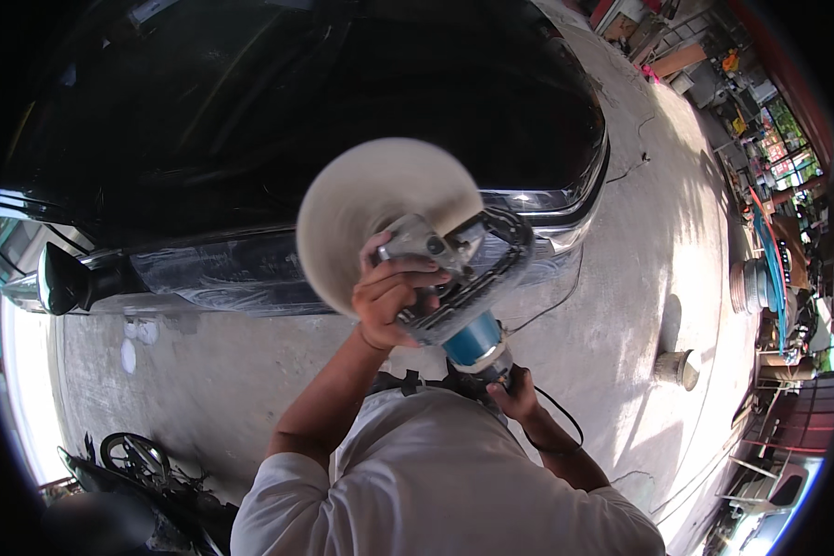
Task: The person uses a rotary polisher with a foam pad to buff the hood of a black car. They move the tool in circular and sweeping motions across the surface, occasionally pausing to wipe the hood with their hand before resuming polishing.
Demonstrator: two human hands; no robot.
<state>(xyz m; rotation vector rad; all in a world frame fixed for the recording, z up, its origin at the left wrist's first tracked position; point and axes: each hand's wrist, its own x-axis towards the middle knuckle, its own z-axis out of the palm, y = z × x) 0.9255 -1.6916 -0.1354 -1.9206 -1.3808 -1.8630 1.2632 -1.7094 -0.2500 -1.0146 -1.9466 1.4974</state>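
I hold a power polisher [474,341] with a teal body and a metal head in front of me. My left hand [386,295] is closed round the frame near its head. Lower down and to the right, my right hand [517,397] grips the rear handle, whose trigger area is hidden by the fingers. A wide, round, off-white polishing pad [338,218] on the head looks blurred. Beyond it is a glossy black car [278,120], its side panel [232,273] streaked with whitish residue. Whether the pad touches the car I cannot tell.
The car's side mirror [60,278] juts out at the left. A dark cord runs from the polisher's handle. A motorcycle [148,491] stands at the lower left. On the concrete floor [621,306] at right sits a short cylinder [678,369]; cluttered shelves line the far right.
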